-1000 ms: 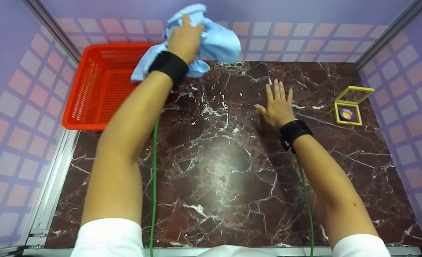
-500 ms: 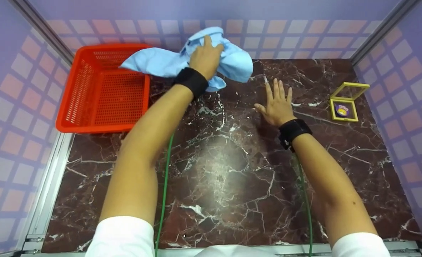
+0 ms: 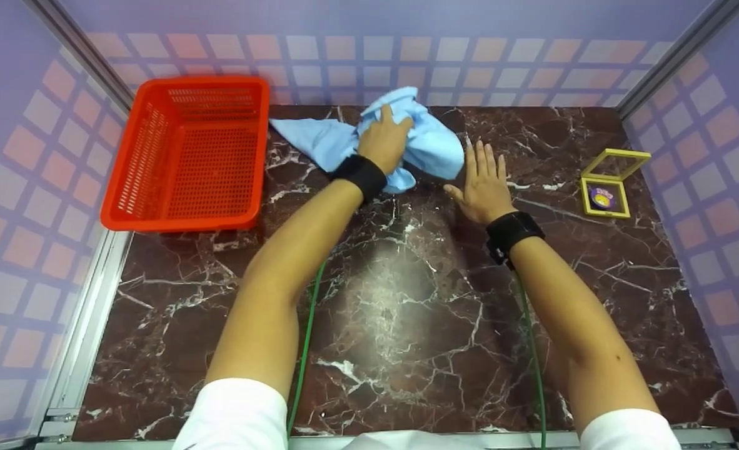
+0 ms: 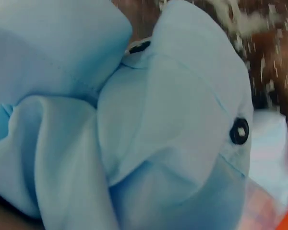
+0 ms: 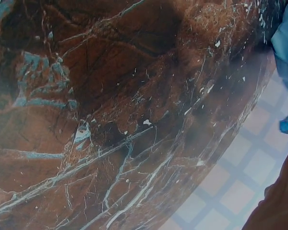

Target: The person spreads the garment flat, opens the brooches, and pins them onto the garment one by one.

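the left hand has drawn its gripped shirt past the basket over the upper-centre tabletop, near the straight-fingered right hand.

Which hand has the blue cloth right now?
The left hand: its fingers grip the blue cloth, while the right hand holds nothing, its fingers straight.

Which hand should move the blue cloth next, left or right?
Probably the left hand: it grips the blue cloth. The right hand is close beside the cloth, but its fingers are straight and hold nothing.
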Motion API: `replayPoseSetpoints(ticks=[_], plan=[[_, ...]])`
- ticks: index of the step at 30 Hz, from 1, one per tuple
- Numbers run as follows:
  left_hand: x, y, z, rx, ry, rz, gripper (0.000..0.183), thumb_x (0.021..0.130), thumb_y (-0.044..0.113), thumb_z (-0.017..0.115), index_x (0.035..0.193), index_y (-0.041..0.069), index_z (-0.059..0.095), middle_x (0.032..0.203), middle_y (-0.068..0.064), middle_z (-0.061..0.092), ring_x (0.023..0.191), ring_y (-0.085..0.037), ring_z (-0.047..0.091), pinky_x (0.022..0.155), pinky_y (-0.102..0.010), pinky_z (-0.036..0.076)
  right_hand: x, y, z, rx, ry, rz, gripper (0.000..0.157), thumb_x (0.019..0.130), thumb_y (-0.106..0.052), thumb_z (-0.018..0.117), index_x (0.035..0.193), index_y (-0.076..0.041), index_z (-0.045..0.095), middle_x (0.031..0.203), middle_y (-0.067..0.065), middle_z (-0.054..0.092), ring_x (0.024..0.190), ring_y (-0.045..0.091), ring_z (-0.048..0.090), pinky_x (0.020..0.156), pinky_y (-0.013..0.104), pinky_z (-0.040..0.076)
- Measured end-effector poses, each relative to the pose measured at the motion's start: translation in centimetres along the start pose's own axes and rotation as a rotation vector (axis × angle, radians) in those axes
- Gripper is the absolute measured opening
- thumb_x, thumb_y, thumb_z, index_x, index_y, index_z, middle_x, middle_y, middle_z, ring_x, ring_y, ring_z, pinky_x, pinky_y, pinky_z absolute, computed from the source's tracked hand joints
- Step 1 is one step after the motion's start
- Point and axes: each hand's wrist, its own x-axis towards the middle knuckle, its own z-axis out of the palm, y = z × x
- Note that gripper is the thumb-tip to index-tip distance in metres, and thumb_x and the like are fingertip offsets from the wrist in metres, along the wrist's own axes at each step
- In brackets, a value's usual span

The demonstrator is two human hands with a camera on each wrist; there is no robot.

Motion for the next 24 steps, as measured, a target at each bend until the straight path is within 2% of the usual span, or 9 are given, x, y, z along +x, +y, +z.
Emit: replayPoseSetpoints(ticks=[6,11,16,20,22,24], plan=[[-0.5,1.5,2.1,-0.007,-0.028,0.024,0.050,0.095,0.001,0.053,0.143,0.018,0.051,0.136,-0.024,0.039,0.092,-0.034,0.061,0.070,-0.042,0.055,-0.1,0.0,0.0,0.010,-0.004,0.005,0.092,0.101,-0.049,0.052,0.153,0.016,0.012,0.161,0.033,0.010,0.151,0.044,0.005,0.120,0.058,0.001],[-0.8,2.0,2.9,-0.050,-0.072,0.062,0.067,0.094,0.015,0.067,0.155,0.026,0.040,0.143,-0.022,0.036,0.096,-0.031,0.060,0.071,-0.039,0.055,-0.2,0.1,-0.1,0.047,0.003,0.044,0.096,0.100,-0.047,0.054,0.154,0.014,0.003,0.158,0.034,0.021,0.151,0.045,0.008,0.120,0.058,0.001],[-1.2,1.8,3.1,-0.064,-0.130,0.111,0.081,0.090,0.030,0.074,0.159,0.026,0.030,0.152,-0.023,0.027,0.107,-0.033,0.059,0.079,-0.043,0.055,-0.1,0.2,-0.2,0.070,0.006,0.056,0.102,0.099,-0.047,0.056,0.155,0.010,-0.007,0.155,0.035,0.028,0.150,0.045,0.011,0.120,0.056,0.002],[-1.7,1.2,3.1,-0.117,-0.164,0.140,0.078,0.092,0.049,0.068,0.158,0.029,0.032,0.155,-0.023,0.024,0.119,-0.037,0.055,0.090,-0.049,0.052,0.0,0.2,-0.1,0.048,-0.033,0.055,0.101,0.101,-0.049,0.053,0.156,0.008,-0.009,0.157,0.033,0.025,0.151,0.044,0.009,0.120,0.056,0.001],[-1.8,0.7,2.9,-0.157,-0.153,0.137,0.073,0.094,0.056,0.061,0.157,0.031,0.035,0.156,-0.023,0.025,0.122,-0.038,0.055,0.095,-0.051,0.049,0.0,0.2,0.0,0.049,-0.038,0.051,0.099,0.101,-0.050,0.052,0.156,0.007,-0.008,0.158,0.032,0.025,0.151,0.044,0.009,0.120,0.056,0.001],[-1.8,0.0,2.6,-0.199,-0.124,0.110,0.065,0.098,0.058,0.052,0.156,0.032,0.038,0.157,-0.023,0.027,0.122,-0.037,0.056,0.098,-0.052,0.047,0.0,0.1,0.1,0.060,-0.030,0.045,0.098,0.101,-0.050,0.052,0.157,0.006,-0.006,0.157,0.033,0.027,0.151,0.044,0.009,0.120,0.056,0.001]])
